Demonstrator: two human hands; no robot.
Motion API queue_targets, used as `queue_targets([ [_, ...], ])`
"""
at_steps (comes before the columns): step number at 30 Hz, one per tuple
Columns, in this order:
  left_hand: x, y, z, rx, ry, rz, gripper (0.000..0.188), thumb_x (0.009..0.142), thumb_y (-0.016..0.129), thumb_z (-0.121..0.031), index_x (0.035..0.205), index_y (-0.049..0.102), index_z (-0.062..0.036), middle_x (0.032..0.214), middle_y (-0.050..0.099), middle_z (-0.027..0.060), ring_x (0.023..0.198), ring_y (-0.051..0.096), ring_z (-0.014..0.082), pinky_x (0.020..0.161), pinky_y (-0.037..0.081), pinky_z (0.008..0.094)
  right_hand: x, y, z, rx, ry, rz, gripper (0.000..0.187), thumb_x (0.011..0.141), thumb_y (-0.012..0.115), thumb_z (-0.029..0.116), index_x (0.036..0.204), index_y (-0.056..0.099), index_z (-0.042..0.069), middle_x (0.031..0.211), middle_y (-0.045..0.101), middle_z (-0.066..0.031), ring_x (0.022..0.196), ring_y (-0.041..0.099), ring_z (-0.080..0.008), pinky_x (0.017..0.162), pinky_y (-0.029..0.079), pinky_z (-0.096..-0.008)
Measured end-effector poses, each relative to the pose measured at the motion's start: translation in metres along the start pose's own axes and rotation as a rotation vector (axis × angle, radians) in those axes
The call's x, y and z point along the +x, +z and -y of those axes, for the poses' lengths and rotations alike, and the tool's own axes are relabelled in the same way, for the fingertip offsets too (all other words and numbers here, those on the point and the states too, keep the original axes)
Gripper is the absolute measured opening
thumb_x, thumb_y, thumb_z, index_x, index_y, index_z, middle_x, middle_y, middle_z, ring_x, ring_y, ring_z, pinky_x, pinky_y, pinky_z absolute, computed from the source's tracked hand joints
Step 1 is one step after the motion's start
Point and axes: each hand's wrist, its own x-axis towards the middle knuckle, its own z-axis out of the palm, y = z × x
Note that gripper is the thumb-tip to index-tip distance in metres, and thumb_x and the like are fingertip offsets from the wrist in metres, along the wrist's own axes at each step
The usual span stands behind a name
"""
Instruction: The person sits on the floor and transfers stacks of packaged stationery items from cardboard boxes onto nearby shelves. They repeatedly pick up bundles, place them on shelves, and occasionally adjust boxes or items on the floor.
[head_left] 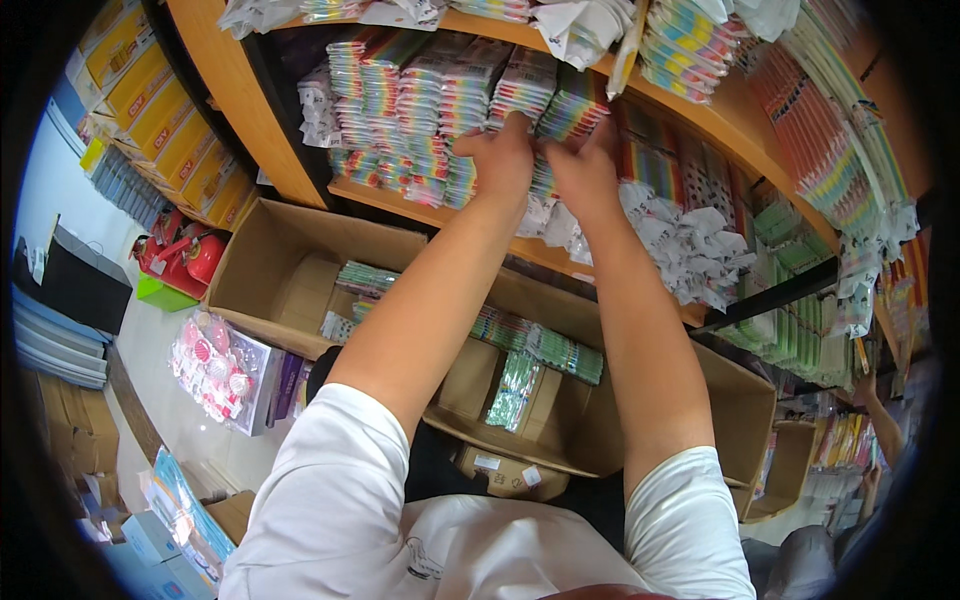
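Reaching with the left hand [498, 160] to striped packets [425, 95] stacked on a wooden shelf [395, 205], with fingers partly curled at the stacks, impossible to tell whether clamped. Just beside, reaching with the right hand [585, 178], with fingers extended toward the packets, with grip equally unclear. Around, from left: yellow boxes [165, 120], a red fire extinguisher [205, 260], clear-bagged pink items [208, 362]; in the way below the shelf, open cartons [320, 230] with green packets [565, 352] inside; at far right, another person's arm [883, 415].
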Motion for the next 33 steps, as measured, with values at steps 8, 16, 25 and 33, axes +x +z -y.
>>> queue_targets([
  [8,0.013,-0.029,0.045,0.171,0.241,0.159,0.065,0.086,0.063,-0.014,0.128,0.017,0.0033,0.099,0.058,0.0099,0.088,0.052,0.0162,0.079,0.045,0.0299,-0.108,-0.027,-0.076,0.351,-0.053,0.042,0.069,0.089,0.065,0.005,0.150,0.032,0.003,0.102,0.064,-0.0057,0.087,0.059,-0.0135,0.080,0.049,-0.0278],
  [16,-0.106,-0.198,0.200,0.619,0.067,0.309,0.061,0.087,0.069,-0.017,0.134,0.036,0.0005,0.107,0.063,0.0134,0.100,0.060,0.0212,0.089,0.049,0.0355,-0.311,-0.044,-0.345,-0.441,0.650,0.568,0.052,0.088,0.068,0.034,0.125,0.061,-0.001,0.112,0.070,-0.0193,0.098,0.069,-0.0319,0.085,0.054,-0.0381],
  [25,-0.216,-0.309,0.308,1.836,-1.062,0.618,0.086,0.083,0.075,-0.039,0.144,0.031,0.0026,0.148,0.037,0.0235,0.133,0.047,0.0398,0.108,0.045,0.0453,-0.393,-0.004,-0.412,-0.555,1.043,0.559,0.085,0.083,0.072,0.047,0.145,0.037,0.000,0.149,0.042,-0.0277,0.122,0.056,-0.0437,0.099,0.049,-0.0504],
  [33,-0.196,-0.297,0.352,1.798,-0.979,0.325,0.095,0.078,0.080,-0.047,0.139,0.027,0.0015,0.141,0.041,0.0209,0.130,0.047,0.0363,0.106,0.045,0.0464,-0.331,-0.037,-0.478,-0.798,0.592,0.572,0.087,0.082,0.078,0.027,0.152,0.029,0.011,0.160,0.027,-0.0221,0.143,0.035,-0.0423,0.113,0.042,-0.0488],
])
